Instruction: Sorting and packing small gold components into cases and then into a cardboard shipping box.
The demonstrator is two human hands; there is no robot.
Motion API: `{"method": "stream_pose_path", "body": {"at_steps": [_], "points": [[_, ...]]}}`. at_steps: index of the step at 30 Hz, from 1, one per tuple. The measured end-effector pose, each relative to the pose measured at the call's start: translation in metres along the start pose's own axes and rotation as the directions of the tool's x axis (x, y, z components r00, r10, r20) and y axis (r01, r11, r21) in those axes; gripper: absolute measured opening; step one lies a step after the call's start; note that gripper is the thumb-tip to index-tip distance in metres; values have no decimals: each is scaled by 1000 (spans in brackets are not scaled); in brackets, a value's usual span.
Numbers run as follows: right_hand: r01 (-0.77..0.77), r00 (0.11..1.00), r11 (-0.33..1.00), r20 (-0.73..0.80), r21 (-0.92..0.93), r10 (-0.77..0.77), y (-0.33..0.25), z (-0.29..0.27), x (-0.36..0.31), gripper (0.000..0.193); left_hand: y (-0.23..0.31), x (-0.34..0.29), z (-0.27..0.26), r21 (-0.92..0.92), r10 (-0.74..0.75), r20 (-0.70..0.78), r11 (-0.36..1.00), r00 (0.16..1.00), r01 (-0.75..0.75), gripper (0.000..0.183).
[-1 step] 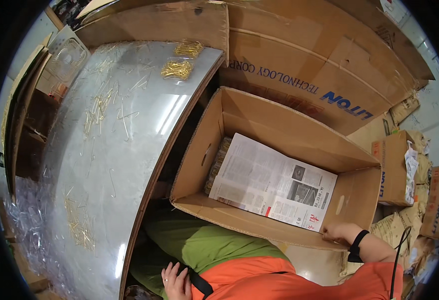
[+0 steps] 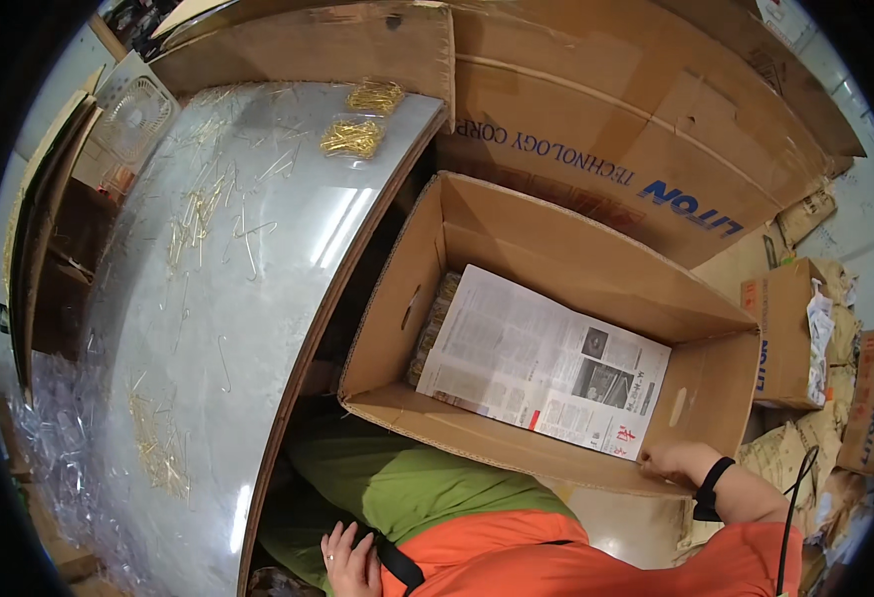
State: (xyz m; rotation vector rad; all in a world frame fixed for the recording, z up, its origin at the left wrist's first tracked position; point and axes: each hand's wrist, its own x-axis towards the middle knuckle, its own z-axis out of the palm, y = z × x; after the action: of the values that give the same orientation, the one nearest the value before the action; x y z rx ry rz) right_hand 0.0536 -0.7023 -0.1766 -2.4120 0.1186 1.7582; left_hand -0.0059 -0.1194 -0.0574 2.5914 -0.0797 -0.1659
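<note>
A large open cardboard box (image 2: 596, 234) stands tilted in front of me. Over its contents lies a printed newspaper sheet (image 2: 527, 348), with red handwriting at its near right end. Left of the sheet, several clear packs of gold-coloured wire pieces (image 2: 435, 323) show inside the box. My right hand (image 2: 664, 462) is closed over the box's near wall by the right corner, its fingertips partly hidden. Resting on my lap at the lower edge, my left hand (image 2: 350, 559) holds nothing, its fingers stretched out.
The grey-topped table (image 2: 288, 289) on the left bears scattered gold wire hooks (image 2: 195, 224) and two filled clear packs (image 2: 352, 137). Clear plastic pieces (image 2: 54, 438) heap at its left edge. Behind the box rises a large cardboard sheet (image 2: 576, 99); more cartons (image 2: 790, 338) stand right.
</note>
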Motion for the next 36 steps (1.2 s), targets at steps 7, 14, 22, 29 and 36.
{"method": "stream_pose_path", "body": {"at_steps": [7,14,22,29,36], "points": [[-54,998,802,51,594,30,-25,-33,-29,30,2,1,-4,7,63,-6,998,998,-63,36],[272,885,603,-441,750,149,-12,-36,-80,20,5,14,-8,0,63,-42,998,997,-63,28],[891,329,222,-901,395,284,-137,-50,-216,20,4,-12,-21,-197,114,-41,973,993,-120,31],[771,34,-637,-999,26,0,-284,-123,-247,25,65,21,-56,-540,318,154,820,936,-190,58],[-206,291,-756,-698,622,-654,-449,-176,-195,8,101,55,-3,-956,228,21,-280,973,86,56]]}}
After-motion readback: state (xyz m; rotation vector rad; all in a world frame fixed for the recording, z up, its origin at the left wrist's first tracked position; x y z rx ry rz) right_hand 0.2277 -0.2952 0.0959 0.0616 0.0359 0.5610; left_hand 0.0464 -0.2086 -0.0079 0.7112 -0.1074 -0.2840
